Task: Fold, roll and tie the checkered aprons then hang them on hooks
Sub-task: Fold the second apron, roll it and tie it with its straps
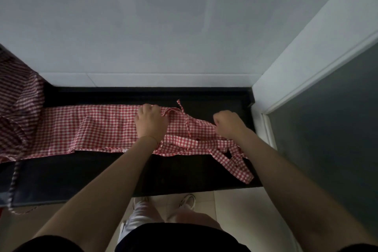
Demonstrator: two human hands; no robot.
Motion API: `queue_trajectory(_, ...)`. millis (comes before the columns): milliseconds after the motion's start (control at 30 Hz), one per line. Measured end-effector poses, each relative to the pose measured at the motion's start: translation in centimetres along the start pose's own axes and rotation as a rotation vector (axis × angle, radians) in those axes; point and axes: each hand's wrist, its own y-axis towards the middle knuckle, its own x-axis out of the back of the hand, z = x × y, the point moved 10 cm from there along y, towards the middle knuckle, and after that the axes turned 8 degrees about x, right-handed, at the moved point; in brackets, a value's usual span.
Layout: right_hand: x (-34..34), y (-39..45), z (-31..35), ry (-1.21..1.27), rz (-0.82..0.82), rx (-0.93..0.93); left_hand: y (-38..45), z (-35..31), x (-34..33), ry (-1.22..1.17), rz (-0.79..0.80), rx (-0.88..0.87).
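Red-and-white gingham, folded into a long band, is what the person is working on: the checkered apron [106,127] lies stretched along the black countertop [81,174], running lengthwise parallel to the back wall and a little nearer the wall than the front edge. Its right end narrows and breaks up into loose apron ties [229,155], which cross over one another and trail to the counter's front right corner, one strip reaching the very edge.

The left hand [150,122] sits on the apron about midway along the counter, knuckles up, fingers curled down over the far fold of the cloth; it seems to grip that edge, though the fingertips are hidden under the hand. The right hand [230,124] is near the apron's right end, closed into a loose fist on the fabric where the ties begin, apparently pinching cloth, but what exactly sits between its fingers I cannot tell. A thin strip of tie stands up between the two hands, towards the wall.

At the counter's left end a second checkered apron [18,108] is heaped in a loose pile, its cloth darker in shadow, with a thin tie [12,186] hanging down over the front edge. Behind the counter rises a pale tiled wall [163,26]; to the counter's right stands a white door frame [306,67] with a dark panel beside it. Below the front edge, on light floor tiles, the person's white shoes [189,201] show.
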Motion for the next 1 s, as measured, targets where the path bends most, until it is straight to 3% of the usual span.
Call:
queue_trajectory(67,0.4,-1.1,1.0,0.080,-0.060,0.030,-1.9,-5.4,0.0,-0.109,-0.028,-0.318)
queue_trajectory(133,-0.7,-1.7,1.7,0.260,-0.007,0.037,-4.1,-9.5,-2.1,0.005,0.083,-0.564)
queue_trajectory(267,-3.1,-2.7,1.3,0.544,0.218,-0.023,-6.4,-12.2,-5.2,0.317,0.245,-0.782)
queue_trajectory(433,-2.2,-2.7,-2.8,0.436,-0.059,-0.221,-5.6,-10.2,-5.3,0.254,0.339,-0.658)
queue_trajectory(500,-3.1,-2.1,-2.9,0.413,-0.071,-0.226,-5.3,-9.7,-5.7,0.249,0.344,-0.589)
queue_trajectory(633,-6.0,-1.2,-1.5,0.281,0.090,-0.160,-4.9,-8.8,-7.2,0.197,0.402,-0.470)
queue_trajectory(767,-5.1,-1.3,-0.7,0.124,-0.094,-0.166,-5.1,-8.2,-8.3,0.220,0.403,-0.441)
queue_trajectory(833,-4.2,-1.5,-1.3,0.161,-0.186,-0.194,-5.2,-8.4,-8.6,0.257,0.402,-0.449)
queue_trajectory(933,-3.4,-1.7,-4.1,0.254,-0.181,-0.304,-5.0,-8.7,-9.0,0.319,0.439,-0.435)
queue_trajectory(1000,-1.1,-2.6,-6.4,0.081,-0.309,-0.428,-4.7,-8.8,-9.2,0.361,0.448,-0.414)
